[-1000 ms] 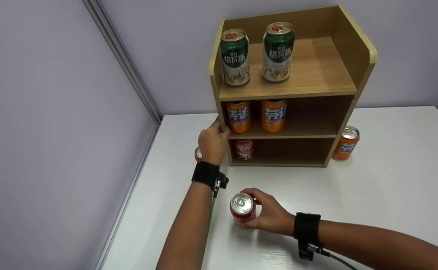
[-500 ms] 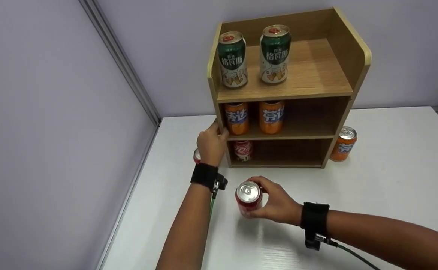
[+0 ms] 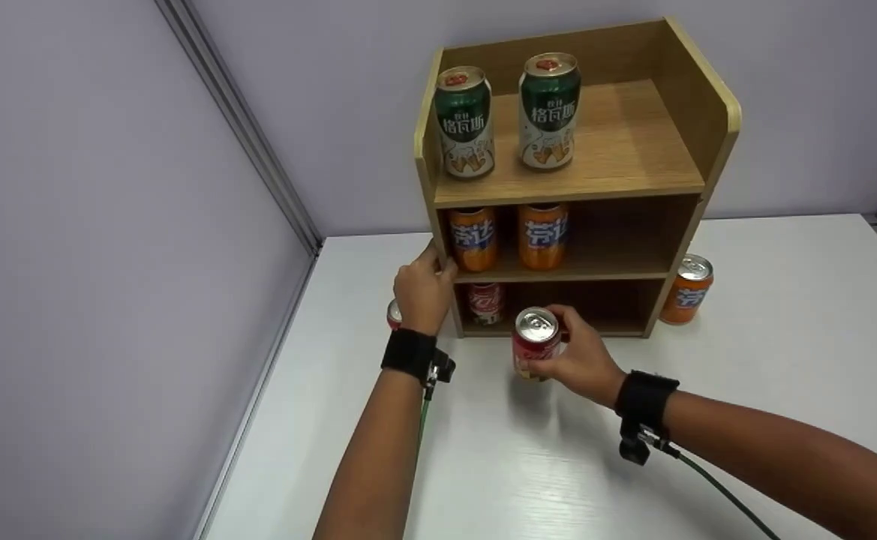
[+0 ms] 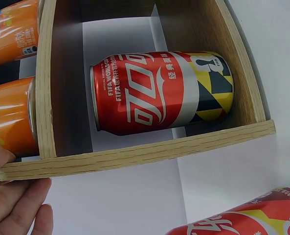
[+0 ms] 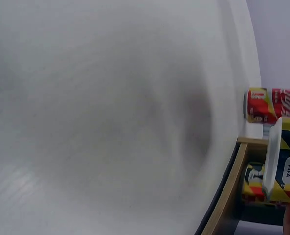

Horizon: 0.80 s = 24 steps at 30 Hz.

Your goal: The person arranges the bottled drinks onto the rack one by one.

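My right hand (image 3: 584, 364) grips a red cola can (image 3: 534, 346) by its sides, thumb in front. The can is upright, above the table and just in front of the bottom compartment of the wooden shelf (image 3: 611, 193). In the right wrist view only the patterned lower end of the held can (image 5: 286, 161) shows. My left hand (image 3: 423, 292) pinches the shelf's left side panel, with its thumb inside and the fingers outside, as the left wrist view shows. Inside the bottom compartment, at its left, stands another red cola can (image 4: 149, 93).
Two orange soda cans (image 3: 473, 240) stand on the middle level, and two green-and-white cans (image 3: 464, 124) on top. A further orange can (image 3: 686, 291) stands right of the shelf. Outside its left panel is a red can (image 4: 252, 215), partly hidden by my left hand in the head view.
My right hand has carried the red cola can forward and to the right, from the table's front area up to the bottom compartment. The left hand has kept its place on the panel.
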Each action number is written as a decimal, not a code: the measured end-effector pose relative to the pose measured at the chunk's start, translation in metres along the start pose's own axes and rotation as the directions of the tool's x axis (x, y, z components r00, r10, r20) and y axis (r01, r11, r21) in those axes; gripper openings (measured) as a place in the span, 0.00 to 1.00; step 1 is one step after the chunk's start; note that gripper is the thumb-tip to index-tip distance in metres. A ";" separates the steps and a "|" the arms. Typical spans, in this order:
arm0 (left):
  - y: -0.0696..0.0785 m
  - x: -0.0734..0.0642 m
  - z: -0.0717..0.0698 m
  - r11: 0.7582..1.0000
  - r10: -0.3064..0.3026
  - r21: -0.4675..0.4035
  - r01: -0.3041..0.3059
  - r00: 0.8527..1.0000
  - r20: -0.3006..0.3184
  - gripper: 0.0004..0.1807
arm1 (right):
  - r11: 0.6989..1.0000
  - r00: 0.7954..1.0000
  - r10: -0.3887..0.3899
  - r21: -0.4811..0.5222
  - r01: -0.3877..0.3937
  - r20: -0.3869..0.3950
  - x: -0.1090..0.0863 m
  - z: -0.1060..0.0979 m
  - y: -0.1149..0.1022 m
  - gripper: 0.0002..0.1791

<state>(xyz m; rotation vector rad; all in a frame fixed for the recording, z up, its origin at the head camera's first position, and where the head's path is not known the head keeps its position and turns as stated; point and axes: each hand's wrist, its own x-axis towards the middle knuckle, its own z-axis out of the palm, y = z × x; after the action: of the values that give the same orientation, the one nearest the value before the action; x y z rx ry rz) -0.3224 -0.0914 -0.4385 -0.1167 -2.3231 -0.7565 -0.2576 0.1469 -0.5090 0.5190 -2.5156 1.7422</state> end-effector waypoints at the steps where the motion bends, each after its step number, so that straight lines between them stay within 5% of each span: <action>1: 0.000 0.000 0.000 1.000 -0.002 0.000 0.002 1.000 0.002 0.07 | 1.000 1.000 0.015 -0.004 -0.015 -0.011 0.003 -0.002 0.003 0.49; 14: 0.000 0.000 0.000 1.000 -0.004 0.013 0.004 1.000 0.003 0.08 | 0.990 0.982 0.128 -0.044 -0.135 -0.140 0.041 -0.021 0.033 0.50; 24: 0.000 0.000 -0.001 1.000 -0.012 0.025 0.012 1.000 0.010 0.06 | 0.971 0.966 0.226 -0.053 -0.234 -0.128 0.062 -0.024 0.044 0.54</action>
<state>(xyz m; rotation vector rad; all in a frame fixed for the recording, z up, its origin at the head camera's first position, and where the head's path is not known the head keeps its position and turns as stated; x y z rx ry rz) -0.3222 -0.0917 -0.4378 -0.0960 -2.3439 -0.7344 -0.3325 0.1669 -0.5260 0.1154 -2.6252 1.6903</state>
